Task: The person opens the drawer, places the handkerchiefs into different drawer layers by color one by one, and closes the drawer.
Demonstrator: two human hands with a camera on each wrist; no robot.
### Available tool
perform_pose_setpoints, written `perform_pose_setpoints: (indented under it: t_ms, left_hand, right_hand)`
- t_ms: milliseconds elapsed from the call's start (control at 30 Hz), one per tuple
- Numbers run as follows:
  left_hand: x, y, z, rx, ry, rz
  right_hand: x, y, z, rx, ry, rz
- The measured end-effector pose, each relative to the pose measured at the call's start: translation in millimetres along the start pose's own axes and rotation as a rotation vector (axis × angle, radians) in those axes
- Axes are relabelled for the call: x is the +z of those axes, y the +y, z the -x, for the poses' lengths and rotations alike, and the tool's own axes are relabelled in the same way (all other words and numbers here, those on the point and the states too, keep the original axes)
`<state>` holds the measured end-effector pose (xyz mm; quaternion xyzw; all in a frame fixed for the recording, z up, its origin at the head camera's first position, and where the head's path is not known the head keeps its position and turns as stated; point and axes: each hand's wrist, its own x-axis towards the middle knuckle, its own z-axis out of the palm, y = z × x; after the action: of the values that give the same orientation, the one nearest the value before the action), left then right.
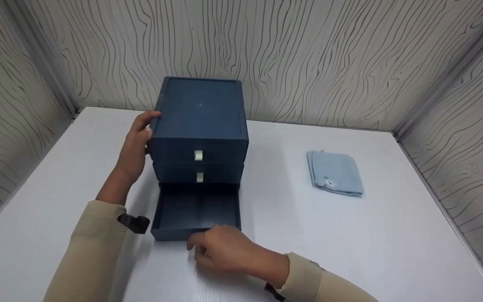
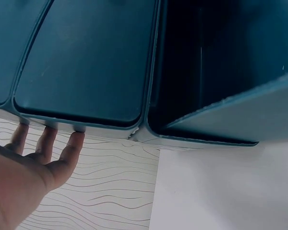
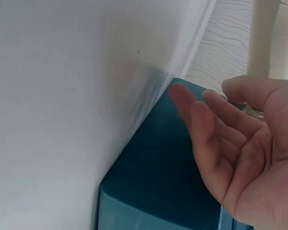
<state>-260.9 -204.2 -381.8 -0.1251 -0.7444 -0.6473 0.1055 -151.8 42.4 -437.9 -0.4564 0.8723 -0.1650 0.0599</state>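
Observation:
A dark blue drawer unit [image 1: 201,109] stands on the white table with its bottom drawer [image 1: 170,235] pulled out; nothing is visible inside that drawer. The two upper drawers are closed, each with a small pale pull tab [image 1: 198,155]. My left hand [image 1: 134,147] rests against the unit's left side near the top, fingertips touching its wall in the left wrist view. At the bottom drawer's front is my right hand [image 1: 224,249], its fingers loosely bent. The right wrist view shows no thing held in those fingers. This hand covers part of the drawer front.
A folded light blue cloth [image 1: 336,172] lies to the right of the unit on the white table [image 1: 275,218]. Panels with a wood-line pattern [image 1: 287,58] enclose the table's back and sides.

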Motion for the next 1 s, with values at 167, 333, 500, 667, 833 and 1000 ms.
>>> perform_pose_setpoints:
  t_ms: [167,333,500,667,833,1000]
  left_hand:
    - [0.1,-0.6,-0.4,-0.002,-0.001,-0.001]
    - [0.6,-2.5,-1.2,0.011,0.005,0.006]
    - [0.0,-3.8,-1.3,0.007,0.009,0.011]
    - [-0.1,-4.0,-1.3,0.003,0.011,0.007]
    - [0.7,-3.1,-0.4,0.010,0.011,0.038]
    - [0.0,-4.3,-0.4,0.009,0.004,0.042]
  right_hand:
    - [-11,1,7.1,-0.062,0.034,0.005]
    - [-26,6,12.0,-0.116,0.117,-0.044]
    - [-40,14,17.2,-0.134,0.196,-0.047]
    - [-54,25,22.0,-0.124,0.243,-0.021]
    - [-67,40,29.9,-0.062,0.283,0.034]
    - [-81,54,40.0,0.006,0.331,0.127]
